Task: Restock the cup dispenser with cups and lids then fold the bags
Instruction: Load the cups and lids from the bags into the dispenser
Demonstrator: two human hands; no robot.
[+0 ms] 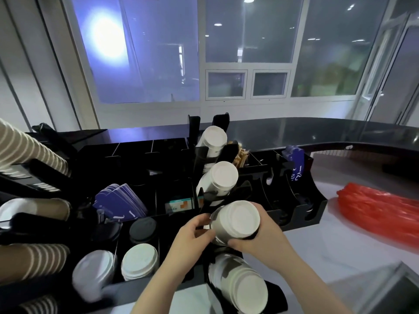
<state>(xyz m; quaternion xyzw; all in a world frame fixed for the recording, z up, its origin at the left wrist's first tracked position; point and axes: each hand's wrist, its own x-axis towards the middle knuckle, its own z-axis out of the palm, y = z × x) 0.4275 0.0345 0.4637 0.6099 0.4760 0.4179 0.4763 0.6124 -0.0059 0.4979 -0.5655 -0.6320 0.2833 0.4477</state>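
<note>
A black cup dispenser (172,152) stands on the counter with several slanted slots. Both hands hold a stack of white paper cups (237,219) at the third slot from the back. My right hand (260,239) wraps the stack from the right and below. My left hand (192,236) pinches its left edge. Two more white cup stacks (213,138) (221,177) lie in the slots behind it, and another stack (240,284) lies in the slot in front. White lids (139,261) (93,273) and black lids (142,230) fill compartments at the front left. Red bags (381,211) lie on the counter at the right.
Striped brown cup stacks (27,150) (29,261) slant in holders at the far left. Purple sleeves (120,202) and small packets (179,206) sit in middle compartments. A dark countertop (317,130) curves behind, below large windows. A grey box corner (394,288) shows at the bottom right.
</note>
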